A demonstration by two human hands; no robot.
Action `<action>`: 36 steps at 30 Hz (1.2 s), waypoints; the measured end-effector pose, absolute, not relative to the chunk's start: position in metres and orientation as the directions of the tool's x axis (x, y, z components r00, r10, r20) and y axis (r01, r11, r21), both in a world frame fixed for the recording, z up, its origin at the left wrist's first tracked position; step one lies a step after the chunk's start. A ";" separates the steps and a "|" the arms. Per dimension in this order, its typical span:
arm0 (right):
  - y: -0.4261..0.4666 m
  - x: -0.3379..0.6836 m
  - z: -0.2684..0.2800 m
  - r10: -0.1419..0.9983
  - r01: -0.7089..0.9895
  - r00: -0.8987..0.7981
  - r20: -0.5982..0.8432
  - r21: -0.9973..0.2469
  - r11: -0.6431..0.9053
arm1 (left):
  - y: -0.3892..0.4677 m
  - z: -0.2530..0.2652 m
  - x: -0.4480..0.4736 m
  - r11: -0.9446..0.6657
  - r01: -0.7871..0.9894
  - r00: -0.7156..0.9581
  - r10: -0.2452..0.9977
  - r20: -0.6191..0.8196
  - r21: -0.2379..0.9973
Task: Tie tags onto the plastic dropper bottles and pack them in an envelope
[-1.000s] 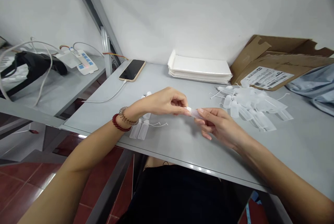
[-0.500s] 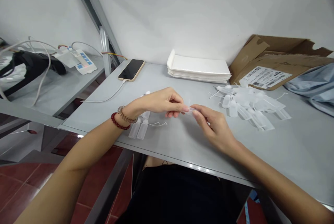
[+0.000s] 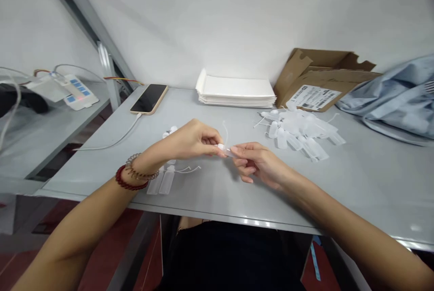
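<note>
My left hand (image 3: 197, 140) pinches the white cap end of a small translucent plastic bottle (image 3: 229, 151), with a thin white strap rising from it. My right hand (image 3: 260, 160) is closed on the body of the same bottle, which its fingers mostly hide. Under and beside my left wrist lie several similar bottles (image 3: 167, 181), partly covered by the forearm, two of them side by side with their straps pointing right. Beyond my right hand is a loose heap of such bottles (image 3: 301, 130).
A stack of white envelopes (image 3: 237, 86) lies by the wall. Behind the heap stands an open cardboard box (image 3: 315, 94), with grey-blue fabric (image 3: 393, 98) to its right. A charging phone (image 3: 149, 98) sits at left on the grey table (image 3: 217, 191).
The view has shifted right. My right hand has turned, its fingers now curled under the bottle. The white cap and upright strap now show at my left fingertips.
</note>
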State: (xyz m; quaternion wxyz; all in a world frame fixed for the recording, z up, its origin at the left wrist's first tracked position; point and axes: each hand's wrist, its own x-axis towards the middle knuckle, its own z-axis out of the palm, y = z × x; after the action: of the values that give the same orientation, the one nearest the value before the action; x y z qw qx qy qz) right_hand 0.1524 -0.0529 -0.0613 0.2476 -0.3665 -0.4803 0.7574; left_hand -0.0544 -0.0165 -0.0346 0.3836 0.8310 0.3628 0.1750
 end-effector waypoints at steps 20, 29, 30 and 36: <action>0.002 0.246 -0.051 0.903 0.992 -0.105 0.416 0.111 0.064 | 0.001 -0.016 -0.071 -0.158 0.654 0.301 0.952 -0.062 0.740; -0.016 0.194 -0.073 0.779 0.878 -0.381 0.499 -0.069 0.474 | 0.014 -0.008 -0.102 -0.126 0.839 0.318 0.902 -0.291 0.529; -0.021 0.185 -0.076 0.761 0.838 -0.432 0.484 -0.097 0.538 | 0.015 -0.007 -0.105 -0.120 0.858 0.305 0.902 -0.306 0.500; -0.035 0.140 -0.078 0.683 0.656 -0.652 0.328 -0.206 0.726 | 0.019 -0.004 -0.124 -0.069 0.945 0.168 0.942 -0.290 0.321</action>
State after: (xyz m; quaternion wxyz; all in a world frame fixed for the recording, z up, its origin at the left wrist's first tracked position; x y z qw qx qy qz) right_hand 0.1399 -0.0349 -0.0779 0.1945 -0.3687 -0.9083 0.0347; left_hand -0.1245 0.0186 -0.0039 0.2215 0.7312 0.6451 -0.0026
